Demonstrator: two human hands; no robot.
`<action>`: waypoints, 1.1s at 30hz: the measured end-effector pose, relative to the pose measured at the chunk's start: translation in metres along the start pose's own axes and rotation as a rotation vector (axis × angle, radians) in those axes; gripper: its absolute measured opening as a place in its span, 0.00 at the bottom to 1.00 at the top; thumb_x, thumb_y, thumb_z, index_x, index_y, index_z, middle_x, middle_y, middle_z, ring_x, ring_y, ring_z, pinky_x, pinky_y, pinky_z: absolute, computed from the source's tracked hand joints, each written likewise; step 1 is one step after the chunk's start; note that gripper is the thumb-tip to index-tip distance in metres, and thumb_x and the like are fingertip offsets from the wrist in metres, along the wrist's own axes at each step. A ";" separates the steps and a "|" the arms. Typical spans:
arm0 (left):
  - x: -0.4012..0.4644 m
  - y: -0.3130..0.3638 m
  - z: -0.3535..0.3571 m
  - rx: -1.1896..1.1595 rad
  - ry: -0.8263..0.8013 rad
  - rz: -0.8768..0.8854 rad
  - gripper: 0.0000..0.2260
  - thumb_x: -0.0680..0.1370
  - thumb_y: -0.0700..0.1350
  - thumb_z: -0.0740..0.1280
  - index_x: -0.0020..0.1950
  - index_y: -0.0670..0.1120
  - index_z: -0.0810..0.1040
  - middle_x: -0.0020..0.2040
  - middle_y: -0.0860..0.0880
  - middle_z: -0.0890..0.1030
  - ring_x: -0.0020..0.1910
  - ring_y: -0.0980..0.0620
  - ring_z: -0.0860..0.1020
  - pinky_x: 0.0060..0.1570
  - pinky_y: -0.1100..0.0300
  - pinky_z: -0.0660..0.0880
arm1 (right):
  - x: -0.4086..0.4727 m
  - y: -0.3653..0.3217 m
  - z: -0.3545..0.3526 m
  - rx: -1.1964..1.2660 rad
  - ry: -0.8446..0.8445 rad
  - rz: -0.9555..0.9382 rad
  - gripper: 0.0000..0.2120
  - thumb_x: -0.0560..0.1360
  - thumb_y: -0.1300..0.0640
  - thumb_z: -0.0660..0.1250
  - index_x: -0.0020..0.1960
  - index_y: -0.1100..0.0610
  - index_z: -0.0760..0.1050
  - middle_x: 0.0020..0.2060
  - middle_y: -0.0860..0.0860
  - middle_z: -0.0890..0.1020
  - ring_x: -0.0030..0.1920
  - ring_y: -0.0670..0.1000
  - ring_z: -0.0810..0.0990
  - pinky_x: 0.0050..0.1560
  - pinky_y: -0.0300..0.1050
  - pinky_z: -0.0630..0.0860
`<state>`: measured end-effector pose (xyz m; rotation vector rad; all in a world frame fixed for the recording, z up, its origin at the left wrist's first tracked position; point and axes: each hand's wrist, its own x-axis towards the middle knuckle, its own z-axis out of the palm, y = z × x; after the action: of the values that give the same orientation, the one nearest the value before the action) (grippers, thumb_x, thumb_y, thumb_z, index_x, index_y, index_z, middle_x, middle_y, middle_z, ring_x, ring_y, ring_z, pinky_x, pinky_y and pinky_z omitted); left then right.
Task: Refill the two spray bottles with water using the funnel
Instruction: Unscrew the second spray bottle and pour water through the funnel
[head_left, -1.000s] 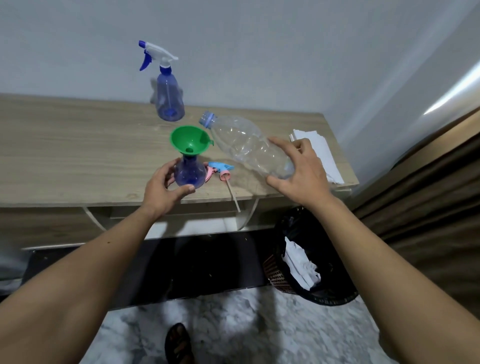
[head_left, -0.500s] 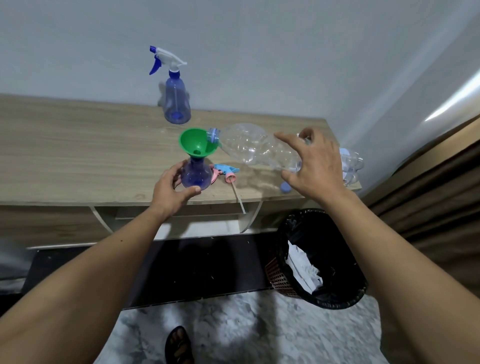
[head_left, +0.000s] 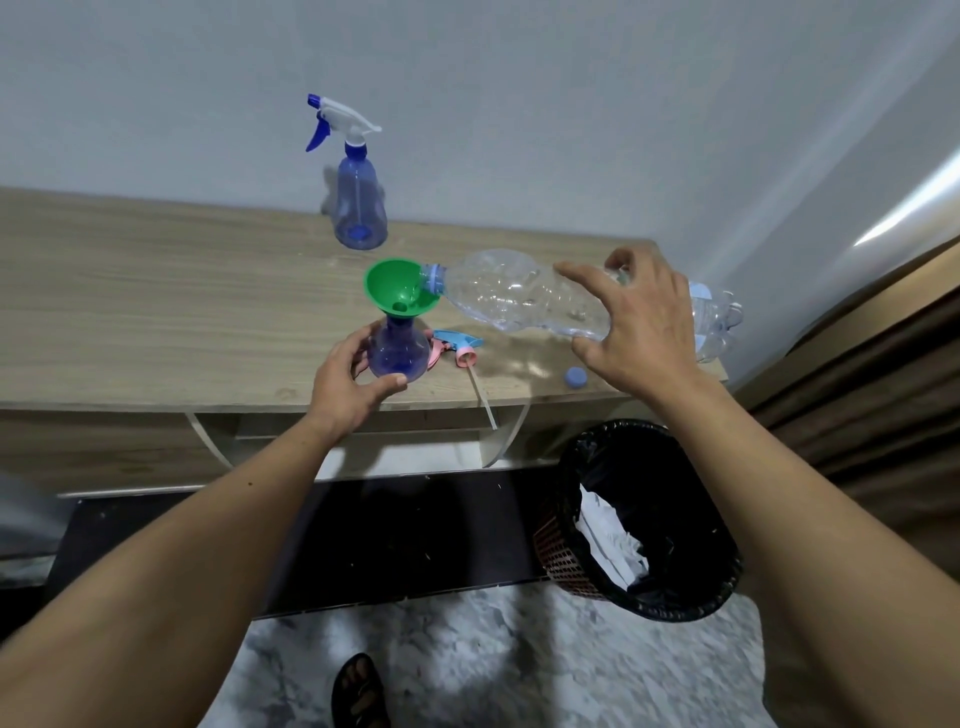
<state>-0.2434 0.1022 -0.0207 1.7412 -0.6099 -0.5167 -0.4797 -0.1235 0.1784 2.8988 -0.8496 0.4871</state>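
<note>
A small blue spray bottle (head_left: 397, 353) without its head stands near the desk's front edge, with a green funnel (head_left: 397, 287) in its neck. My left hand (head_left: 347, 387) grips the bottle's round body. My right hand (head_left: 636, 325) holds a clear plastic water bottle (head_left: 511, 293) tipped almost flat, its open mouth resting inside the funnel's rim. The removed pink and light-blue spray head (head_left: 457, 347) lies just right of the small bottle, its tube hanging over the edge. A second blue spray bottle (head_left: 358, 205) with a white and blue head stands by the wall.
A blue bottle cap (head_left: 575, 377) lies on the wooden desk (head_left: 156, 312) near its front right corner. Another clear bottle (head_left: 719, 322) sits behind my right hand. A black-lined waste basket (head_left: 649, 519) with paper stands on the floor at the right. A sandalled foot (head_left: 358, 693) shows below.
My right hand has tipped the water bottle from a raised slant down to nearly level, bringing its mouth onto the funnel's rim. My left hand keeps its hold on the small bottle.
</note>
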 end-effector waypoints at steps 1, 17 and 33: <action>0.000 0.000 0.000 0.000 -0.001 -0.002 0.42 0.68 0.41 0.85 0.79 0.51 0.71 0.73 0.46 0.77 0.69 0.49 0.79 0.71 0.52 0.76 | 0.000 0.000 0.000 -0.002 -0.001 -0.002 0.35 0.66 0.48 0.76 0.72 0.37 0.73 0.62 0.55 0.72 0.61 0.59 0.74 0.64 0.55 0.68; -0.001 -0.002 -0.002 -0.012 -0.017 0.002 0.45 0.64 0.51 0.84 0.79 0.52 0.71 0.72 0.47 0.77 0.69 0.51 0.79 0.71 0.51 0.76 | -0.004 0.002 0.006 -0.001 0.012 -0.011 0.35 0.66 0.47 0.76 0.72 0.38 0.74 0.62 0.55 0.72 0.61 0.59 0.74 0.65 0.54 0.67; 0.000 -0.004 0.000 -0.027 -0.001 0.023 0.42 0.65 0.46 0.85 0.78 0.52 0.73 0.72 0.46 0.78 0.69 0.52 0.80 0.68 0.58 0.76 | 0.000 0.002 0.002 -0.030 0.047 -0.043 0.35 0.65 0.49 0.77 0.71 0.38 0.74 0.62 0.56 0.72 0.59 0.59 0.74 0.66 0.55 0.68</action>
<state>-0.2428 0.1028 -0.0244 1.7068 -0.6207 -0.5078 -0.4796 -0.1255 0.1766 2.8597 -0.7789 0.5319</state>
